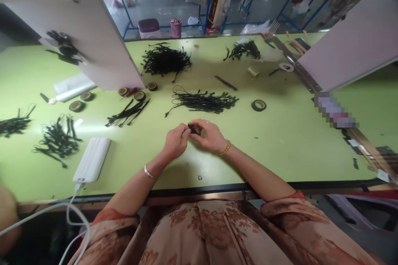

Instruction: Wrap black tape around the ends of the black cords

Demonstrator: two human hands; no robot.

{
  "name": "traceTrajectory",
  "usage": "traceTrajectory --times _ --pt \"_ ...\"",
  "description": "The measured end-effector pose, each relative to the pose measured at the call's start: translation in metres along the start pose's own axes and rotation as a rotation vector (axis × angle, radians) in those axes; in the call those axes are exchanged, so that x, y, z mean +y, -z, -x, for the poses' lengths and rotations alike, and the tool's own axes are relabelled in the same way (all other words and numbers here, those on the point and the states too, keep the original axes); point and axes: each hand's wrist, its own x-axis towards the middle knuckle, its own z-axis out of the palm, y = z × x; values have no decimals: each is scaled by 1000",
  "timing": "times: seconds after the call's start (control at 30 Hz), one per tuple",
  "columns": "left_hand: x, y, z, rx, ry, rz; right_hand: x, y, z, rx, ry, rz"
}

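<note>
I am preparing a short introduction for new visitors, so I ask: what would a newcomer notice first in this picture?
The bright green tabletop would probably strike first, with a tangled black cord pile at its back, left of centre, and a flatter black cord bundle nearer. At the near middle, the left hand and right hand hold a small dark object. A white power bank lies at the near left.

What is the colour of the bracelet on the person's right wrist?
The bracelet is golden yellow; it shows in the head view, the only one.
</note>
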Motion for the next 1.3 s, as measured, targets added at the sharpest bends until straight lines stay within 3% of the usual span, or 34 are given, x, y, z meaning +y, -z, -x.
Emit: traceTrajectory --times 0.17,0.37,0.53,0.7,0.83,0.93,1.03,1.17,1.23,1.3 --pt "-1 2 1 -51 -65 -47 4 4 -5 -107 -135 -592" --pt "5 -1 4 -137 -181 -207 4 -9 -7 169 -459 -836" --pt "16 -5 7 -192 -116 -358 -5 -5 -6 280 -376 -1001" --pt "24 -4 6 -290 36 -521 -10 3 -3 284 -306 -1016" --pt "21 -3 1 -259 170 -537 -14 5 0 246 -241 -1005" --pt "13 -1 -3 -166 239 -355 -16 3 2 191 -216 -979" --pt "3 2 -7 -68 270 76 -15 0 3 149 -218 -947" --pt "-2 8 -11 -117 464 743 -8 -1 4 89 -188 -867" --pt "-1 10 -13 -143 531 941 -4 0 4 51 -143 -795" --pt "0 11 -12 -131 501 1006 1 1 3 18 -79 -703"
